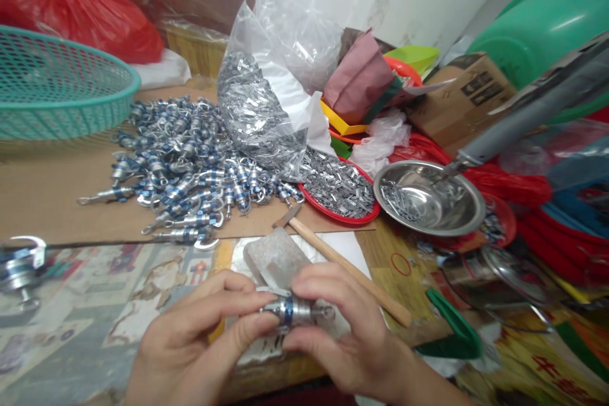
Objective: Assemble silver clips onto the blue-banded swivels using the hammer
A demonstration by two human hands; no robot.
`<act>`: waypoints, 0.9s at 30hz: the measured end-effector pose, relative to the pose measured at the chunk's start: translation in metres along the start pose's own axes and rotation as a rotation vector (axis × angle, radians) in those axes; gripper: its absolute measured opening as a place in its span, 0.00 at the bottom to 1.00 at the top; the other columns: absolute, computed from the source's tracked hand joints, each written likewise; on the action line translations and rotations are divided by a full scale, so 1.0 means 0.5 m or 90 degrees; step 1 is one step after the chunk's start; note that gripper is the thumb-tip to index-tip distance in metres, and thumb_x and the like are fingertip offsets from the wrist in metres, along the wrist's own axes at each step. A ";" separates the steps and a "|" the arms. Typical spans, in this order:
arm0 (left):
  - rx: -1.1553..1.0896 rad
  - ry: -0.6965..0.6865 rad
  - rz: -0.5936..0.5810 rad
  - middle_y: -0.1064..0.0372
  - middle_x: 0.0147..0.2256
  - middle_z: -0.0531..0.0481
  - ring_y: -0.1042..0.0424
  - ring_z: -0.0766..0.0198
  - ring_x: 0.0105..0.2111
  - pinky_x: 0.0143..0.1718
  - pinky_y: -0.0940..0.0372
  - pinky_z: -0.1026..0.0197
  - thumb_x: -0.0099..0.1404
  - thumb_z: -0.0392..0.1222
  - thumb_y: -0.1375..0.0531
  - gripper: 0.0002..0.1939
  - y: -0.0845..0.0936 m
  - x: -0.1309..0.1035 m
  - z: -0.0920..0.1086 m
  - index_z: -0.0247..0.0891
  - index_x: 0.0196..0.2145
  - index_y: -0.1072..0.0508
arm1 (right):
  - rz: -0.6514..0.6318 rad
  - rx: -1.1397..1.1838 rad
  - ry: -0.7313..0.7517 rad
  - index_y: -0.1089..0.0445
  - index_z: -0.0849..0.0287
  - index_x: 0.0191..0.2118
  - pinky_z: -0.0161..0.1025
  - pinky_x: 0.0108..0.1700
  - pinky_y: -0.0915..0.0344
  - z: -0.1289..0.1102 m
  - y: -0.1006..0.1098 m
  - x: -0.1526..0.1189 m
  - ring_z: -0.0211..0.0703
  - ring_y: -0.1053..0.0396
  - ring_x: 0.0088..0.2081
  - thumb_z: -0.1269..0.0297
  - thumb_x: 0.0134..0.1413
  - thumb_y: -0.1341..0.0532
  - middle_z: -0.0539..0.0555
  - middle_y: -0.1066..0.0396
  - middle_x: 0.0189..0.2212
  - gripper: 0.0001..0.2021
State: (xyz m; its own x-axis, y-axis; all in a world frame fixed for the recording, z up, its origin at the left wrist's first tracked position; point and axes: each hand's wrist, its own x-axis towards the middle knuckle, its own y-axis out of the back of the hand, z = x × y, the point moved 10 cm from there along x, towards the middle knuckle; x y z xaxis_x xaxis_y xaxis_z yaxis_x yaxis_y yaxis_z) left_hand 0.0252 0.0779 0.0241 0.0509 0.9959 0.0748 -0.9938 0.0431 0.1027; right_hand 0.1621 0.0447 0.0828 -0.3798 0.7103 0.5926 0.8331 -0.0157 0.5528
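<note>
In front of the grey block (278, 255), left hand (204, 330) and right hand (352, 320) both pinch blue-banded fitting (299, 312), long axis crosswise between them.

Stone block (276, 255): passage open to its left over the papered tabletop (90, 336); 1 hammer (347, 269) bars its right, heaped fittings (178, 162) its far-left side; left hand (200, 323) and right hand (349, 317) obstruct its near side.

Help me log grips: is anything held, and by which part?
A metal fitting with a blue band: the left hand pinches its left end between thumb and fingers; the right hand holds its silver body.
</note>
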 end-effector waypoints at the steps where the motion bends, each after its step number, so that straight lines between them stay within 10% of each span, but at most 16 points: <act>1: 0.006 0.001 -0.015 0.25 0.25 0.53 0.29 0.58 0.28 0.32 0.35 0.63 0.52 0.41 0.35 0.05 -0.002 0.001 0.001 0.52 0.23 0.19 | -0.015 -0.054 0.051 0.33 0.57 0.47 0.37 0.38 0.28 -0.011 -0.002 -0.006 0.42 0.27 0.37 0.71 0.55 0.40 0.57 0.27 0.36 0.13; 9: 0.134 -0.067 -0.079 0.23 0.32 0.53 0.26 0.58 0.36 0.39 0.35 0.66 0.54 0.44 0.37 0.05 -0.001 0.012 0.019 0.51 0.24 0.20 | -0.073 -0.166 0.161 0.29 0.59 0.44 0.37 0.37 0.27 -0.038 -0.014 -0.016 0.42 0.25 0.36 0.74 0.57 0.45 0.58 0.23 0.37 0.11; 14: 0.029 0.087 -0.113 0.20 0.28 0.52 0.24 0.57 0.29 0.33 0.30 0.65 0.52 0.49 0.35 0.05 -0.009 0.004 -0.028 0.50 0.24 0.19 | 0.000 -0.042 0.041 0.26 0.62 0.40 0.32 0.36 0.28 -0.013 -0.005 -0.011 0.40 0.25 0.35 0.76 0.54 0.42 0.60 0.24 0.36 0.10; 19: -0.225 0.273 0.003 0.20 0.31 0.57 0.23 0.58 0.35 0.35 0.29 0.67 0.38 0.51 0.27 0.21 -0.014 -0.037 -0.084 0.56 0.34 0.21 | 0.006 0.058 -0.087 0.23 0.65 0.35 0.31 0.32 0.28 0.020 -0.012 -0.002 0.40 0.26 0.30 0.69 0.52 0.36 0.59 0.24 0.29 0.06; 22: -0.231 0.284 -0.021 0.22 0.31 0.56 0.23 0.59 0.36 0.37 0.30 0.67 0.42 0.49 0.28 0.26 -0.021 -0.035 -0.098 0.53 0.41 0.25 | -0.103 -0.094 -0.200 0.22 0.60 0.33 0.29 0.35 0.29 0.095 -0.004 0.019 0.36 0.26 0.32 0.66 0.53 0.37 0.53 0.23 0.31 0.06; 27: -0.232 0.317 -0.260 0.24 0.35 0.52 0.25 0.59 0.39 0.41 0.32 0.62 0.55 0.45 0.34 0.32 -0.069 -0.019 -0.119 0.47 0.54 0.41 | -0.126 -0.542 -0.431 0.26 0.60 0.42 0.43 0.49 0.34 0.308 0.128 0.047 0.45 0.29 0.45 0.71 0.59 0.43 0.58 0.26 0.42 0.10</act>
State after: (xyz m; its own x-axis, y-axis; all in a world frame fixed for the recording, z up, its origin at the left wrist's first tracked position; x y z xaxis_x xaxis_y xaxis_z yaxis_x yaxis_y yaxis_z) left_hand 0.0533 0.0717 -0.0392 0.4583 0.8097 -0.3665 -0.8798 0.3549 -0.3161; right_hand 0.2686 0.1685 0.0420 0.0393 0.9880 0.1492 0.1345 -0.1532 0.9790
